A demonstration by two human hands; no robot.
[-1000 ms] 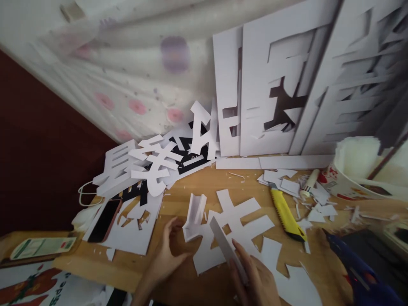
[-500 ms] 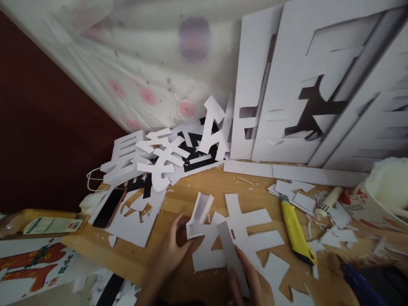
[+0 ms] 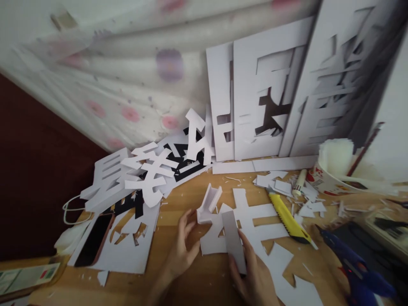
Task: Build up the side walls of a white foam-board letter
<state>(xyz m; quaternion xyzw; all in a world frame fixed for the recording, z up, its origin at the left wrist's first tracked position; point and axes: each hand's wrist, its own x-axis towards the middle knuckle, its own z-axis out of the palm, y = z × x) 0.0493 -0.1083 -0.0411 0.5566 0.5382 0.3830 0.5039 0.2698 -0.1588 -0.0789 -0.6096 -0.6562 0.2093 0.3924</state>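
Observation:
My right hand [image 3: 253,272], low in the centre of the head view, grips a narrow grey-white strip [image 3: 234,242] between thumb and fingers. To its left, my left hand [image 3: 183,250] is empty, its fingers curved and apart. A flat white cut-out piece [image 3: 215,238] lies between the hands, with raised white walls [image 3: 209,202] at its upper left corner, near my left fingertips. Under and right of the strip is a larger white cut-out character [image 3: 264,231], flat on the wooden table [image 3: 178,280].
A yellow cutter [image 3: 287,219] and blue glue gun [image 3: 353,263] lie on the right, near a paper bowl [image 3: 331,182]. A phone [image 3: 94,240] and stacked white characters [image 3: 108,178] are on the left. Cut-out boards [image 3: 245,97] lean behind.
The view has swung right, bringing the glue gun and bowl further in. My left hand has opened wider and drawn away from the raised walls. The strip is still in my right hand.

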